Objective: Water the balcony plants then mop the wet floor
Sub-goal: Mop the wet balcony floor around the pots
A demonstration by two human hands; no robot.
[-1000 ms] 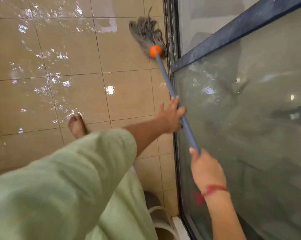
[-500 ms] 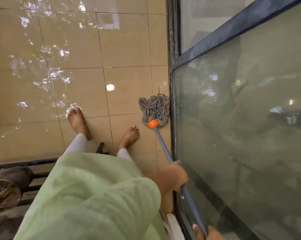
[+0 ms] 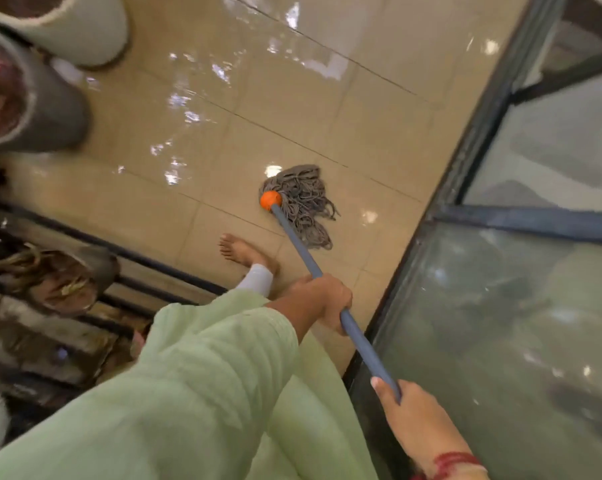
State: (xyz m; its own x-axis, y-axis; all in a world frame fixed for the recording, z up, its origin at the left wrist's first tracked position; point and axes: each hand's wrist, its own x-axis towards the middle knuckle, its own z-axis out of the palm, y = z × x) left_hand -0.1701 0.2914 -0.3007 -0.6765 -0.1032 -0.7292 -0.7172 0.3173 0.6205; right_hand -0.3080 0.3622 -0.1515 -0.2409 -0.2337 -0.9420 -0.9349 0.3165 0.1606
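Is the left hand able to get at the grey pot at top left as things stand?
Probably not: the left hand grips the mop handle, and the grey pot stands across the wet tiles, past the mop head. Nothing blocks the way.

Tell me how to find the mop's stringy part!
Start at the big glass panel on the right and look at the shiny wet tile floor beside it. Mid-floor, just past a bare foot, lies the mop head, a flat bundle of grey strings. Only it has a bright orange ball joining it to a blue-grey handle.
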